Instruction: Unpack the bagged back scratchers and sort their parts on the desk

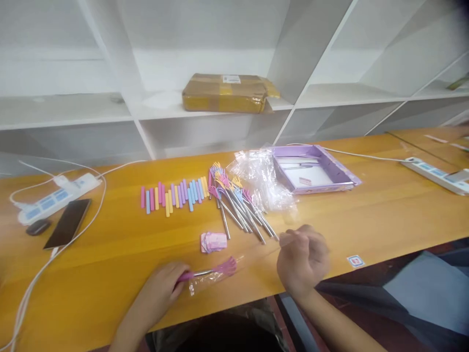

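My left hand (166, 283) is closed round the pink handle of a back scratcher (203, 273), which has a metal shaft and a pink claw head. Clear plastic film (212, 279) lies about its shaft and head. My right hand (302, 254), blurred, is held to the right over the table with its fingers pinched together; what they hold is too smeared to make out. Beyond the hands lies a pile of metal rods with coloured claw heads (238, 200). Coloured handle tubes (179, 194) form a row left of it. A small stack of pink cards (213, 242) sits between pile and left hand.
Clear plastic bags (262, 181) lie beside a purple open box (339, 168). At the left are a power strip (60, 195), a phone (69, 224), a black mouse-like object (38, 227) and white cables. A taped carton (225, 94) stands on the shelf; another power strip (436, 175) is right.
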`<act>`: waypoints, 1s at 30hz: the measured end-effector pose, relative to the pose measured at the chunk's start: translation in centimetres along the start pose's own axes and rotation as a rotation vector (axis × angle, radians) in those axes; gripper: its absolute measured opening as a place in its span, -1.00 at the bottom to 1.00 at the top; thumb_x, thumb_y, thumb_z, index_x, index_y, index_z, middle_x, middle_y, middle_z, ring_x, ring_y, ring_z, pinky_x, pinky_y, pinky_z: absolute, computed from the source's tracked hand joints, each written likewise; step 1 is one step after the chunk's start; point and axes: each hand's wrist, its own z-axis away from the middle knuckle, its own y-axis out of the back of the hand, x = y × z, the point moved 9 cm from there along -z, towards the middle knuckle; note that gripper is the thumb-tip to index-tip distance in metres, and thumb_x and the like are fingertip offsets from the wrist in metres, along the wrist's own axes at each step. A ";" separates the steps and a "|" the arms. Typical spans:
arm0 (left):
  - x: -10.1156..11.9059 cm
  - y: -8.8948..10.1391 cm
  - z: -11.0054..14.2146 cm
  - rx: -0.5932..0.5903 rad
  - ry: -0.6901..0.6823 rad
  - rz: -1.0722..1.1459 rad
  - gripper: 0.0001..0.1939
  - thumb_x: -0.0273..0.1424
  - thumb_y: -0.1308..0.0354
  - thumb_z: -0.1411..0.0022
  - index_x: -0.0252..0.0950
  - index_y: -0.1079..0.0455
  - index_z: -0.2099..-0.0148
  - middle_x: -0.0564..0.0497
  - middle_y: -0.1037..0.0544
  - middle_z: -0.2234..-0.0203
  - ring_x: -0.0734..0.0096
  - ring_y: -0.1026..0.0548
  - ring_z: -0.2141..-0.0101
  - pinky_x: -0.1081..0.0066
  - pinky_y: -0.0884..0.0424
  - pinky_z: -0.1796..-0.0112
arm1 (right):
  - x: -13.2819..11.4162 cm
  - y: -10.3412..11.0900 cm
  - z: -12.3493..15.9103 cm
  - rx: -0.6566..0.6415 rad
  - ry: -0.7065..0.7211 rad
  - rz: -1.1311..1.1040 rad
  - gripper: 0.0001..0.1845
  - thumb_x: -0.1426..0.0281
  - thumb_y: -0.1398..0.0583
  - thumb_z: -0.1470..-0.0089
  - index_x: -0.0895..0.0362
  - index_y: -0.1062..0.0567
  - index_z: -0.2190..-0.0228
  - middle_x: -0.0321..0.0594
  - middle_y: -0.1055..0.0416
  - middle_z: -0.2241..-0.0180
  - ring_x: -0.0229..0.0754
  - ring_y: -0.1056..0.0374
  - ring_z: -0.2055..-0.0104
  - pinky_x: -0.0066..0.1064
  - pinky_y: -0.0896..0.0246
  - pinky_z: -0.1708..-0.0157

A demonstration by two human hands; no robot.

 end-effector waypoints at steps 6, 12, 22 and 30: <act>-0.1 -0.1 1.6 0.124 -0.096 0.095 -0.73 -0.21 -0.05 -0.59 -0.15 -0.53 0.10 0.05 -0.67 0.31 0.36 -0.63 0.35 0.48 -0.48 0.29 | 2.7 -6.4 3.8 -0.540 -0.416 -0.112 -0.75 0.13 -0.33 -0.32 0.04 -0.59 0.13 -0.15 -0.37 0.13 -0.14 -0.37 0.20 -0.32 -0.37 0.24; -1.1 -0.4 1.6 0.248 -0.124 0.107 -0.68 -0.14 -0.07 -0.59 -0.16 -0.45 0.22 0.13 -0.59 0.48 0.44 -0.55 0.49 0.52 -0.40 0.41 | 5.8 -2.6 -5.3 -0.124 -0.500 -0.077 -0.61 0.03 -0.25 -0.39 0.07 -0.46 0.34 -0.23 -0.51 0.27 -0.19 -0.44 0.23 -0.30 -0.37 0.11; -2.9 -0.8 1.5 0.198 0.000 0.230 -0.64 -0.12 -0.05 -0.58 -0.18 -0.44 0.25 0.13 -0.56 0.48 0.41 -0.54 0.47 0.51 -0.38 0.38 | 17.9 -3.8 -22.2 -0.579 -0.264 1.006 -0.73 0.19 -0.28 -0.29 0.14 -0.56 0.34 -0.18 -0.57 0.46 -0.17 -0.37 0.45 -0.33 -0.18 0.35; -3.2 -1.0 1.4 0.168 0.064 0.278 -0.61 -0.10 -0.04 -0.58 -0.19 -0.43 0.26 0.11 -0.54 0.48 0.41 -0.52 0.46 0.51 -0.35 0.37 | 16.9 -8.0 -18.4 -0.626 0.236 1.014 -0.68 0.29 -0.16 -0.39 0.15 -0.52 -0.07 0.09 -0.54 -0.02 0.07 -0.46 0.06 -0.12 -0.33 -0.02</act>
